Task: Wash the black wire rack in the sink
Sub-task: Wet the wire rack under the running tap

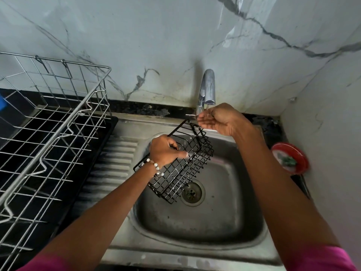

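A black wire rack [182, 163] hangs tilted over the steel sink [197, 234], its lower end above the drain. My left hand [166, 151] grips its long upper rim near the middle. My right hand [218, 119] is cupped, palm up, just under the spout of the chrome faucet [208, 87], beside the rack's far end. A thin stream of water seems to fall into that palm. The right hand holds nothing.
A large silver wire dish rack [52, 122] on a black tray fills the left counter next to the ribbed drainboard [115, 159]. A red dish [291, 158] with something green sits on the right counter by the marble wall. The drain [192, 192] is open.
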Demonstrator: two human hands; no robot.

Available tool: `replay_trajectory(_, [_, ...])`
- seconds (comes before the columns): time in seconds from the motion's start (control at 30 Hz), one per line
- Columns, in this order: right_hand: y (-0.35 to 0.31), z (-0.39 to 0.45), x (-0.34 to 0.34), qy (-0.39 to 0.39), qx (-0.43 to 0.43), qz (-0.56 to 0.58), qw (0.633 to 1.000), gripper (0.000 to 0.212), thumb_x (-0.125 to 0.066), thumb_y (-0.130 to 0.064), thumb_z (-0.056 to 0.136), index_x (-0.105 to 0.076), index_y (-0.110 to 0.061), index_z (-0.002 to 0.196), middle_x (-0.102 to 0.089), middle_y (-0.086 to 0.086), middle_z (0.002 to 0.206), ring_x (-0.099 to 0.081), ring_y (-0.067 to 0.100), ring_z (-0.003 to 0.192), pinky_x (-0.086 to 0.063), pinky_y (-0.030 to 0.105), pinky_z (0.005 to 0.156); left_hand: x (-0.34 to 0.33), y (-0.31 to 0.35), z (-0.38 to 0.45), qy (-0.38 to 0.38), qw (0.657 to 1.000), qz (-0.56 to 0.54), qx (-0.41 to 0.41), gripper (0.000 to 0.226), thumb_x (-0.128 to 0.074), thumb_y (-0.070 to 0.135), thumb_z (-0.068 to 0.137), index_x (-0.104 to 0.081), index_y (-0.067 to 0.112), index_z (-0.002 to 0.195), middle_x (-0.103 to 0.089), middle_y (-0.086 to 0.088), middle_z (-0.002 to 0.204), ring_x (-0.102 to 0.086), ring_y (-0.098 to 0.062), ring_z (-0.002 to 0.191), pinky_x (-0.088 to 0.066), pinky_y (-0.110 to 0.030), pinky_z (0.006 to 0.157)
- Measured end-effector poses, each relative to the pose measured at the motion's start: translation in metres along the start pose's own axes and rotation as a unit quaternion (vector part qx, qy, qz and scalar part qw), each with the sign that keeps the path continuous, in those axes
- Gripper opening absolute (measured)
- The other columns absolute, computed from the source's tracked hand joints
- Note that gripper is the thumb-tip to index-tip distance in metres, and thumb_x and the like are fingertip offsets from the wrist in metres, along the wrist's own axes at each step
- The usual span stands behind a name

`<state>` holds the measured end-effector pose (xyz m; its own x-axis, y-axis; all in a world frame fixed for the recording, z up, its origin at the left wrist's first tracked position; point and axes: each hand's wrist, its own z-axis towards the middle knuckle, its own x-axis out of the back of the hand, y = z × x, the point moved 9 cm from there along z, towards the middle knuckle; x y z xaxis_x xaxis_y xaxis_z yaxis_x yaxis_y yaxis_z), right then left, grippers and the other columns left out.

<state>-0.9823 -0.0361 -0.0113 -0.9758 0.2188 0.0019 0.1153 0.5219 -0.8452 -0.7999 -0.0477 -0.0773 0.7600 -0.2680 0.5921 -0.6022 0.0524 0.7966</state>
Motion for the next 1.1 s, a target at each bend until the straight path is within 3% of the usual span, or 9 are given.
replay_trajectory(0.1, [0.003,-0.002,-0.01,-0.049,-0.015,0.015,0.999,0.027,-0.037,0.009,0.093,-0.059,0.013,0.107,-0.066,0.026,0.106,-0.067,0.032,0.098,-0.056,0.035,0.085,-0.002,-0.014,-0.003,-0.007,0.998,-0.035,0.051,0.034,-0.095,0.032,0.052,-0.069,0.012,0.063,-0.067,0.0,0.061,-0.056,-0.009,0.058,-0.048,-0.025,0.057])
replay_trajectory(0.2, [0.004,0.001,-0.004,-0.005,-0.011,0.003,1.0,0.025,-0.038,0.008,0.092,-0.06,0.012,0.103,-0.063,0.028,0.114,-0.067,0.032,0.096,-0.057,0.035,0.083,-0.006,-0.03,-0.005,-0.009,0.995,-0.051,0.086,0.034,-0.095,0.032,0.052,-0.068,0.014,0.063,-0.066,0.002,0.059,-0.055,-0.009,0.056,-0.044,-0.018,0.053])
replay_trajectory(0.33, [0.003,-0.004,-0.014,-0.06,-0.013,0.012,0.998,0.025,-0.039,0.007,0.093,-0.059,0.013,0.106,-0.066,0.026,0.107,-0.068,0.032,0.097,-0.057,0.035,0.084,-0.008,-0.047,-0.007,-0.012,0.987,-0.09,0.131,0.035,-0.094,0.027,0.052,-0.064,0.014,0.061,-0.067,-0.006,0.061,-0.054,-0.016,0.058,-0.05,-0.028,0.059])
replay_trajectory(0.43, [0.0,-0.001,-0.002,-0.002,-0.001,0.014,1.0,0.025,-0.04,0.007,0.093,-0.059,0.013,0.108,-0.064,0.025,0.11,-0.065,0.031,0.098,-0.054,0.038,0.09,-0.007,-0.053,-0.008,-0.009,0.98,-0.123,0.155,0.034,-0.093,0.018,0.055,-0.064,0.006,0.068,-0.062,-0.004,0.061,-0.052,-0.016,0.06,-0.046,-0.023,0.055])
replay_trajectory(0.5, [0.001,0.001,0.002,0.026,0.004,0.0,1.0,0.025,-0.04,0.005,0.094,-0.059,0.012,0.108,-0.062,0.026,0.112,-0.063,0.031,0.098,-0.054,0.039,0.091,-0.005,-0.055,-0.008,-0.003,0.978,-0.132,0.159,0.034,-0.093,0.015,0.054,-0.064,0.005,0.069,-0.061,-0.005,0.062,-0.054,-0.017,0.063,-0.048,-0.026,0.059])
replay_trajectory(0.63, [0.002,-0.005,-0.02,-0.055,-0.01,0.021,0.998,0.029,-0.035,0.009,0.092,-0.057,0.015,0.109,-0.065,0.027,0.107,-0.066,0.034,0.101,-0.055,0.036,0.088,-0.004,-0.058,-0.005,0.0,0.98,-0.127,0.155,0.036,-0.091,0.014,0.051,-0.056,0.013,0.058,-0.055,0.0,0.053,-0.049,-0.016,0.059,-0.047,-0.029,0.062])
replay_trajectory(0.77, [0.001,0.0,-0.01,0.016,0.007,-0.01,1.0,0.024,-0.039,0.008,0.092,-0.059,0.011,0.104,-0.061,0.026,0.106,-0.063,0.031,0.094,-0.056,0.034,0.083,-0.006,-0.059,-0.006,-0.011,0.983,-0.109,0.149,0.031,-0.088,0.015,0.049,-0.057,0.015,0.053,-0.055,0.002,0.048,-0.05,-0.015,0.054,-0.052,-0.031,0.064])
replay_trajectory(0.87, [0.001,-0.003,-0.019,-0.036,-0.001,0.01,0.999,0.024,-0.038,0.009,0.091,-0.06,0.013,0.1,-0.065,0.026,0.102,-0.066,0.032,0.096,-0.056,0.034,0.084,-0.007,-0.058,-0.006,-0.013,0.983,-0.112,0.148,0.031,-0.087,0.014,0.049,-0.056,0.016,0.051,-0.053,0.003,0.046,-0.047,-0.015,0.053,-0.049,-0.03,0.061])
replay_trajectory(1.1, [-0.002,-0.003,-0.016,-0.032,0.009,0.007,0.999,0.027,-0.037,0.009,0.092,-0.058,0.015,0.108,-0.065,0.026,0.103,-0.066,0.032,0.094,-0.058,0.034,0.082,-0.007,-0.056,-0.006,-0.011,0.983,-0.11,0.145,0.031,-0.086,0.014,0.048,-0.056,0.016,0.049,-0.053,0.003,0.046,-0.047,-0.015,0.054,-0.049,-0.03,0.062])
